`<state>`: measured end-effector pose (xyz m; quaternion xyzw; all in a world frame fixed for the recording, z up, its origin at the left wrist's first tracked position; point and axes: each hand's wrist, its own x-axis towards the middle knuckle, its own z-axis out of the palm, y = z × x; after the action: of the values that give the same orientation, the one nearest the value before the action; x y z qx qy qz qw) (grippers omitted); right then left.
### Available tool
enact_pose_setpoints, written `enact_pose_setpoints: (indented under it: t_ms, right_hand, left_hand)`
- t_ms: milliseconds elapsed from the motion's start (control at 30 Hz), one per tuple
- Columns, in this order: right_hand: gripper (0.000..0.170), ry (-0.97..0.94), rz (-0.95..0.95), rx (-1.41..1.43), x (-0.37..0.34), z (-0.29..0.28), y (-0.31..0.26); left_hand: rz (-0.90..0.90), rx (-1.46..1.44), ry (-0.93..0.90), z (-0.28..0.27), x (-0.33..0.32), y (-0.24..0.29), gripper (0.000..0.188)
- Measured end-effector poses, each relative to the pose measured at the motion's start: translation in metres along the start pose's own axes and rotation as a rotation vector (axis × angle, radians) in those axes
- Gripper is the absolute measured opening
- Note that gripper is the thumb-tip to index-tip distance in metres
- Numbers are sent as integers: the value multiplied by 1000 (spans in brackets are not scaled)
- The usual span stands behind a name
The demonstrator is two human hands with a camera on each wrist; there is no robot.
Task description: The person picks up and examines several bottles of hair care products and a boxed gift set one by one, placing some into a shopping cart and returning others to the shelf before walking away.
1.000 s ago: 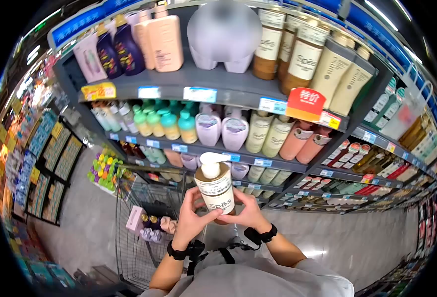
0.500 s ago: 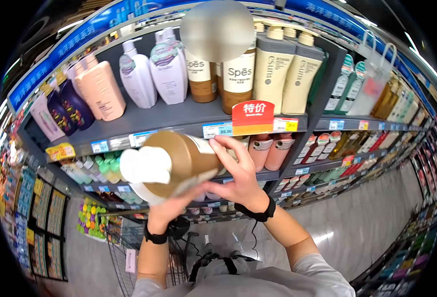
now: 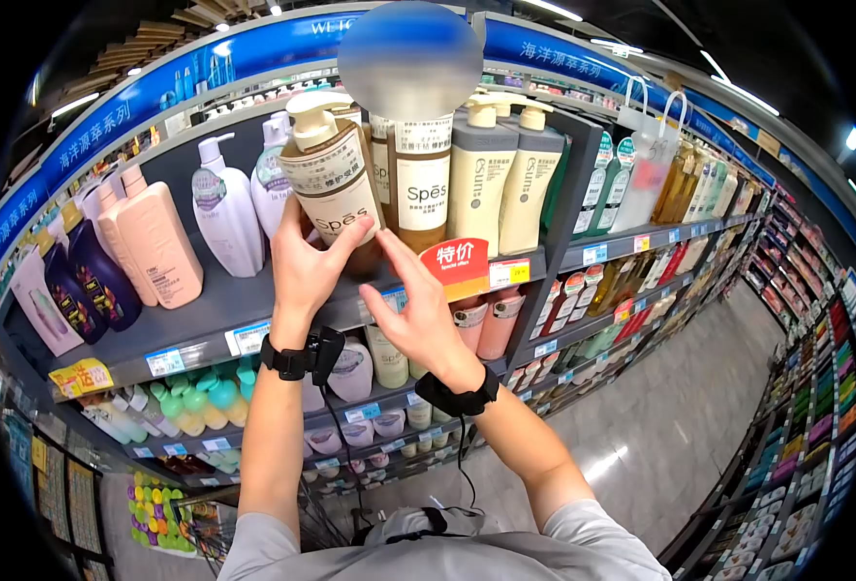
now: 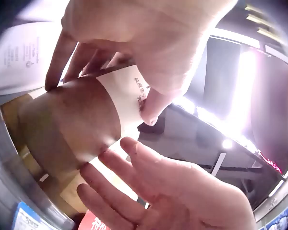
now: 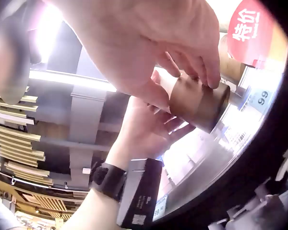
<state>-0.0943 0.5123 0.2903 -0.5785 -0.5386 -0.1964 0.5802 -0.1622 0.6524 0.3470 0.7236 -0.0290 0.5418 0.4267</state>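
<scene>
- Peach bottles [image 3: 161, 247] on the upper shelf [image 3: 226, 298], beside dark purple bottles [image 3: 105, 276]
- A lilac pump bottle [image 3: 227, 218], upright
- Two cream pump bottles [image 3: 481, 189] with grey shoulders, side by side
- A red sign [image 3: 455, 259] at the shelf edge
- A translucent handled bag [image 3: 644, 150] near green bottles [image 3: 612, 189]
- Pink bottles [image 3: 498, 326] one level down
- Grey, shiny floor [image 3: 631, 407] at right
</scene>
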Motion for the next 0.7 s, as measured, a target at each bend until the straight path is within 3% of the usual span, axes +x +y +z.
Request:
enact_pose_setpoints:
  t_ms: [167,233,267,333,400,633,700]
  right_hand:
    - [58,-25,118,-31,-2,5,6]
    - [57,-34,132,-36,-6,7,8]
    - [56,-38,140,-41,-7,8,10]
    - [54,-43,143,-41,-7,9,16]
    - [54,-40,30,-182,-11,11,21]
    - [58,-25,58,-36,-15,10,18]
    - [59,-43,58,-33,-18,9,18]
  left_hand:
    - [-33,58,-14,5,9,-20,65]
    - [-120,285,-40,6,8,-15,64]
    - [-171,240,-54,9,9,-26,68]
    - [-144,254,-26,11,9,-34,70]
    - [-104,279,12,15,7,-35,71]
    - [-71,412,61,24,4,-28,76]
    - [-133,420,53,25,1,-23,82]
